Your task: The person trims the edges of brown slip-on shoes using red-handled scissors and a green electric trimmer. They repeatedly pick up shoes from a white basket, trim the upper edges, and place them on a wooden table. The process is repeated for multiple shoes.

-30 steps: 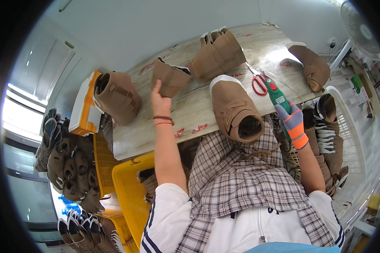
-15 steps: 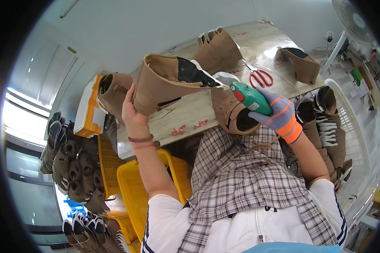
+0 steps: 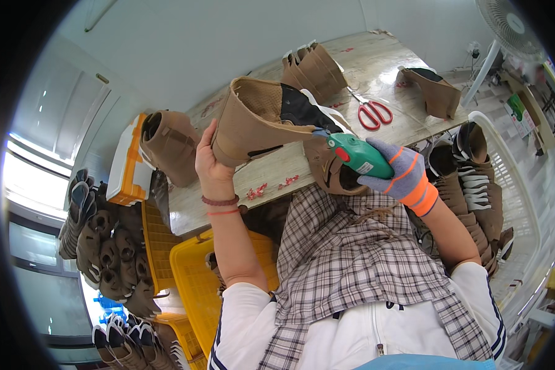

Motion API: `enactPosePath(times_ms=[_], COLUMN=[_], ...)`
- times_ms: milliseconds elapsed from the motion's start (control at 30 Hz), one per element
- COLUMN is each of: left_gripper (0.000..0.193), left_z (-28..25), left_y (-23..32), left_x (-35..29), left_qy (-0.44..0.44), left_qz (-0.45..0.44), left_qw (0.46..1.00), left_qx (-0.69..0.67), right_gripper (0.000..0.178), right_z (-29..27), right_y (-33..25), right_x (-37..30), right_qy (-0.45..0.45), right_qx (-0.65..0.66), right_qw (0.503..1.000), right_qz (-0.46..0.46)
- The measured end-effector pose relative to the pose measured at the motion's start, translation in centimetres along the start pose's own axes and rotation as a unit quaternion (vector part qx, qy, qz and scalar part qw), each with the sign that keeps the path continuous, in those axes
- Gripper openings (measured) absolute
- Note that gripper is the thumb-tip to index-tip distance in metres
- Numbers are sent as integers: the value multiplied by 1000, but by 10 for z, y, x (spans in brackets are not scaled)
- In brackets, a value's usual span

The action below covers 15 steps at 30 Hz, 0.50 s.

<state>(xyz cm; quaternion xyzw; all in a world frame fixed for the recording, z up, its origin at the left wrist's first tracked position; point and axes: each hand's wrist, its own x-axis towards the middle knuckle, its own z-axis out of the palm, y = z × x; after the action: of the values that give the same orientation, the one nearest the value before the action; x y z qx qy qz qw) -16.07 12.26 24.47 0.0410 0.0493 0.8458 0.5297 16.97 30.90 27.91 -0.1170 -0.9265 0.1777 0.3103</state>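
My bare left hand (image 3: 214,163) grips a brown shoe upper (image 3: 243,126) by its outer side and holds it tilted above the table. The upper has a mesh lining, a black section and a white edge. In my right hand (image 3: 403,171), which wears a grey and orange glove, is a green electric hand tool (image 3: 365,159) with a red button. Its narrow blue-grey tip meets the edge of the upper; whether it touches I cannot tell. Another brown upper (image 3: 322,165) lies partly hidden beneath the tool, at the table's near edge.
On the pale table (image 3: 262,176) are red-handled scissors (image 3: 374,115), nested uppers (image 3: 314,71) and a single upper (image 3: 435,92). Another upper (image 3: 169,145) sits left, beside an orange-white box (image 3: 131,163). A yellow basket (image 3: 188,271) and a white basket (image 3: 518,203) flank me. A fan (image 3: 509,28) stands far right.
My left hand has moved right with the shoe upper. My right hand and the green tool have shifted slightly left and down, so the tool's tip now meets the upper's edge.
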Motion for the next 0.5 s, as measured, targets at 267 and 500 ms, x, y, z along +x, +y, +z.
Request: enactPosePath(times_ms=[267,500], left_gripper=[34,33], left_z=[3,10], left_y=[-17,-49], left_x=[4,-2], left_qy=[-11,-39], left_qz=[-24,75], left_qw=[1000,995], left_qx=[8,51], right_gripper=[65,64], right_z=[2,12], right_y=[-14,-21], right_x=[9,11], right_qy=[-56,-29], right_qx=[16,165], right_qw=[998,984], right_qz=[9,57])
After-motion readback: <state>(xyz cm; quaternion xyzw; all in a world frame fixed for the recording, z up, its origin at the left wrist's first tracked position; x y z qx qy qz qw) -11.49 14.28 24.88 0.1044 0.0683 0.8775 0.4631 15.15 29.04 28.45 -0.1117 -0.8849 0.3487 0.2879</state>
